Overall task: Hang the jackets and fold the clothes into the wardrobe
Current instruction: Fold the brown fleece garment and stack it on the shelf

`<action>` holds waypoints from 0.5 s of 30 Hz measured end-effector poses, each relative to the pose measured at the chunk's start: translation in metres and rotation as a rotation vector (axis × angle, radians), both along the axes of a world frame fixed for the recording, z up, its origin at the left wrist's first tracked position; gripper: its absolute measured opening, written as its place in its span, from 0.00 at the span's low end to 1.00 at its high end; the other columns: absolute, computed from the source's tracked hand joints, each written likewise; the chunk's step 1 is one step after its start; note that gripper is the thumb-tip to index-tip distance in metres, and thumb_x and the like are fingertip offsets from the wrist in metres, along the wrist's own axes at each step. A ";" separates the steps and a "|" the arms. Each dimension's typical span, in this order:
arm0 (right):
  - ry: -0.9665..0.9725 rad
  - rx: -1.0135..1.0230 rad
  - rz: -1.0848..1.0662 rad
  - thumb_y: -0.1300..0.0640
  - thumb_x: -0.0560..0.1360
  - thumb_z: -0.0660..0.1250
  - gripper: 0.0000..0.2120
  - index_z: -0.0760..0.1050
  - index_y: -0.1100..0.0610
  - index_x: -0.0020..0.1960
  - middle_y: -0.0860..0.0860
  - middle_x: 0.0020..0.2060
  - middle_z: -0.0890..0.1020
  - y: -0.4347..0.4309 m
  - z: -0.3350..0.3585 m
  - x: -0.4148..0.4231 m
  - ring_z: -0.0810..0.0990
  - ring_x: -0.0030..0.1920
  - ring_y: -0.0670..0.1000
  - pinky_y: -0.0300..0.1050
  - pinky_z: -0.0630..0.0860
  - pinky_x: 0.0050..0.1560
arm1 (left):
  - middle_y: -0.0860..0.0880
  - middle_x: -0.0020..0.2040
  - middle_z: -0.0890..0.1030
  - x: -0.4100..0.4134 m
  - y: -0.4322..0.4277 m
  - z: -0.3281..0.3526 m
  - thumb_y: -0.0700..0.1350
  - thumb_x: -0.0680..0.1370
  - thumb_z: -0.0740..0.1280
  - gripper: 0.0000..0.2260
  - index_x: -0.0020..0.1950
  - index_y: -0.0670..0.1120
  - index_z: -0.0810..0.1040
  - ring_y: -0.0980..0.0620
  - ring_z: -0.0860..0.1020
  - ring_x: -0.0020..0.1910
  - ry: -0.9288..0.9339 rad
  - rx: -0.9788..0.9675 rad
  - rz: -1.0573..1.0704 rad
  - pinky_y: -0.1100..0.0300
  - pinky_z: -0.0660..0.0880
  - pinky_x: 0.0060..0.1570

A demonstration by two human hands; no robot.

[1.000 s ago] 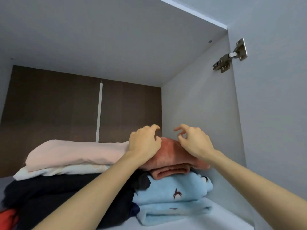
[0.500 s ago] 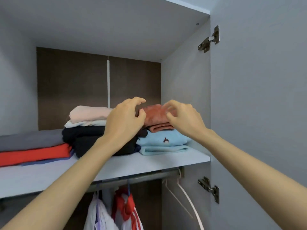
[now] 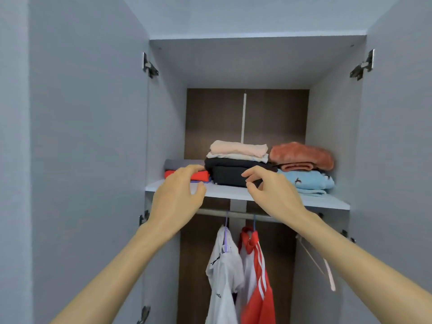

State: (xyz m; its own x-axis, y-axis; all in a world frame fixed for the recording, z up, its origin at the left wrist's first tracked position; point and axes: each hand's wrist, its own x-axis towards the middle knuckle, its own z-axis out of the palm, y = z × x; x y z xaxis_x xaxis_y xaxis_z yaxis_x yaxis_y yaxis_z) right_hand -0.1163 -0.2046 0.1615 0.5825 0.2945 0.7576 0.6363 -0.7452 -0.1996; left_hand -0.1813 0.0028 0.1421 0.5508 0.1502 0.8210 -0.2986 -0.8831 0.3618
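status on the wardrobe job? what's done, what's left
Done: three folded piles on the shelf, the rust fleece topping the right one over the light blue garment; white jacket and red jacket hang on the rail. In hand: nothing; left hand and right hand are empty, in front of the shelf edge. Left: one empty hanger on the rail suggests maybe another jacket; no loose clothes in view.

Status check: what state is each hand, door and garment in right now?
Left hand: open, holding nothing.
Right hand: open, holding nothing.
Wardrobe doors: both open.
Light blue garment: folded, on shelf.
Rust garment: folded, atop the blue one.
White jacket: hanging on rail.
Red jacket: hanging on rail.
Pink hanger: bare.
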 end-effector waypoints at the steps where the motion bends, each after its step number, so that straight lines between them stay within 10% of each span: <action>1: 0.003 -0.003 0.029 0.52 0.77 0.61 0.12 0.74 0.44 0.60 0.40 0.50 0.81 0.011 0.000 -0.011 0.77 0.40 0.41 0.38 0.70 0.35 | 0.55 0.64 0.76 -0.017 0.010 -0.004 0.47 0.78 0.62 0.18 0.68 0.55 0.71 0.54 0.73 0.60 0.009 -0.003 0.019 0.63 0.67 0.52; 9: 0.004 0.032 0.212 0.52 0.78 0.62 0.10 0.74 0.44 0.59 0.39 0.48 0.81 0.124 -0.001 -0.084 0.76 0.40 0.39 0.32 0.66 0.33 | 0.59 0.62 0.75 -0.128 0.108 -0.029 0.49 0.78 0.62 0.18 0.67 0.56 0.70 0.57 0.73 0.60 0.011 -0.029 0.191 0.62 0.68 0.51; 15: 0.017 0.060 0.317 0.50 0.78 0.62 0.12 0.73 0.45 0.60 0.41 0.51 0.81 0.231 0.005 -0.130 0.79 0.45 0.45 0.47 0.79 0.43 | 0.53 0.61 0.69 -0.174 0.180 -0.040 0.48 0.76 0.64 0.22 0.70 0.51 0.65 0.54 0.71 0.59 0.006 -0.061 0.252 0.62 0.67 0.46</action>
